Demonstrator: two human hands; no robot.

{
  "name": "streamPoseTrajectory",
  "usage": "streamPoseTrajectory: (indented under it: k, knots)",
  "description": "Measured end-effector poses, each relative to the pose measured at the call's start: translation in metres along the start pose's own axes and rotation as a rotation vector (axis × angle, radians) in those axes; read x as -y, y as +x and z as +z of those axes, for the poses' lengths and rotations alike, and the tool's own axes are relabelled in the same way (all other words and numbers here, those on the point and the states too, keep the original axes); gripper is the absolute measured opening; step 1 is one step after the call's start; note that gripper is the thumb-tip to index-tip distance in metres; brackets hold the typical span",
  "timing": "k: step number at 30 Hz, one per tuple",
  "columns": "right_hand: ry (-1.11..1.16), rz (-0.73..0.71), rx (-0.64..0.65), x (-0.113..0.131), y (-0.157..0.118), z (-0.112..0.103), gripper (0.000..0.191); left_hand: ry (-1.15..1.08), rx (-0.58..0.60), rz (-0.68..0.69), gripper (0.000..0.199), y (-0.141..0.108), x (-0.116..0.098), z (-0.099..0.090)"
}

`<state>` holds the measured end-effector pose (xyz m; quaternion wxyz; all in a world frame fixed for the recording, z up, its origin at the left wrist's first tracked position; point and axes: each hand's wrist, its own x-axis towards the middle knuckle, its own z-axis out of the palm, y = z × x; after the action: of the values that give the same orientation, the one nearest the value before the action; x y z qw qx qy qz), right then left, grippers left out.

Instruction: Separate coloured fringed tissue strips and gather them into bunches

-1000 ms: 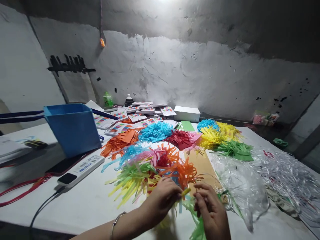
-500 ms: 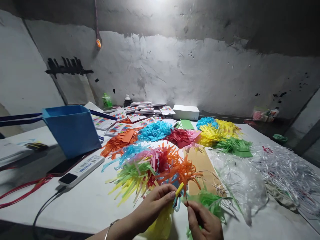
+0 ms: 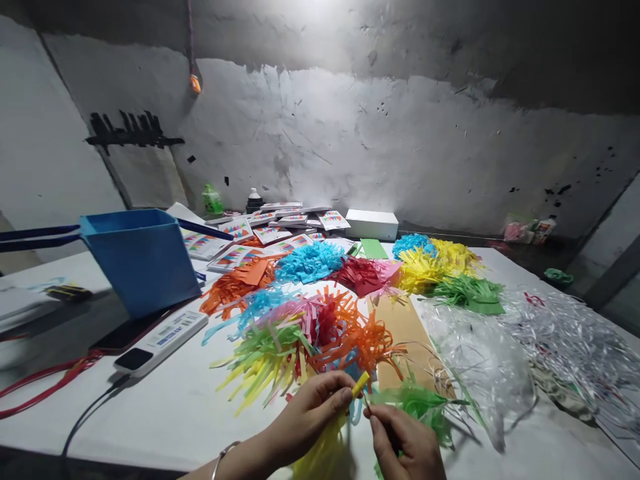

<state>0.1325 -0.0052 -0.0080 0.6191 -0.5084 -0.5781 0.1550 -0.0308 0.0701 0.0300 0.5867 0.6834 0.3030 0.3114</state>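
My left hand [image 3: 320, 408] is closed around the upper end of a yellow tissue-paper tassel [image 3: 324, 452]. The tassel's twisted tip sticks up past the thumb, and its fringe hangs below the hand, partly hidden. Close by on the right, my right hand [image 3: 406, 440] pinches a thin dark strand, perhaps a tie, that runs up to the tassel's tip. A green tassel [image 3: 417, 403] lies behind my right hand. Just beyond my hands spreads a heap of fringed tassels, among them an orange tassel [image 3: 373, 340] and a light green and yellow one [image 3: 270, 360].
On the left stand a blue box [image 3: 140, 267] and a white device [image 3: 163, 343] with a black cable. Printed packs [image 3: 270, 233] and a white carton [image 3: 373, 225] sit at the back. Brown cardboard [image 3: 403, 327], clear plastic [image 3: 483, 360] and shiny strips [image 3: 570, 340] cover the right side.
My right hand has shifted slightly left, nearer to my left hand, with the thin strand. The yellow tip leans further right and has dropped slightly.
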Motion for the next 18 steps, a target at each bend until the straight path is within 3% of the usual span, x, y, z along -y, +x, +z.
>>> streamPoseTrajectory:
  k: [2, 6, 8, 10, 12, 14, 16, 18]
  knots:
    - [0.054, 0.107, 0.04, 0.0, 0.002, -0.001, 0.032, 0.213, 0.034, 0.111, 0.043, -0.001, 0.0, -0.001]
    - [0.38, 0.473, 0.157, 0.0, 0.008, -0.003, 0.055, 0.562, 0.049, 0.392, 0.034, 0.001, 0.007, 0.0]
    - [0.506, 0.566, 0.199, 0.0, 0.009, -0.002, 0.066, 0.69, 0.016, 0.517, 0.032, 0.005, 0.01, 0.0]
    - [0.535, 0.605, 0.244, -0.001, 0.009, 0.002, 0.062, 0.818, 0.014, 0.598, 0.031, 0.007, 0.01, 0.0]
    - [0.456, 0.574, 0.257, -0.002, 0.009, 0.009, 0.051, 0.936, 0.049, 0.642, 0.029, 0.009, 0.008, 0.0]
    - [0.279, 0.44, 0.196, -0.007, 0.011, 0.012, 0.043, 1.02, 0.066, 0.657, 0.027, 0.009, 0.006, -0.001]
    - [0.116, 0.247, 0.016, -0.016, 0.018, 0.005, 0.037, 1.084, 0.085, 0.65, 0.027, 0.01, 0.009, -0.001]
    - [0.105, 0.1, -0.247, -0.029, 0.029, -0.017, 0.03, 1.144, 0.122, 0.622, 0.024, 0.013, 0.017, -0.001]
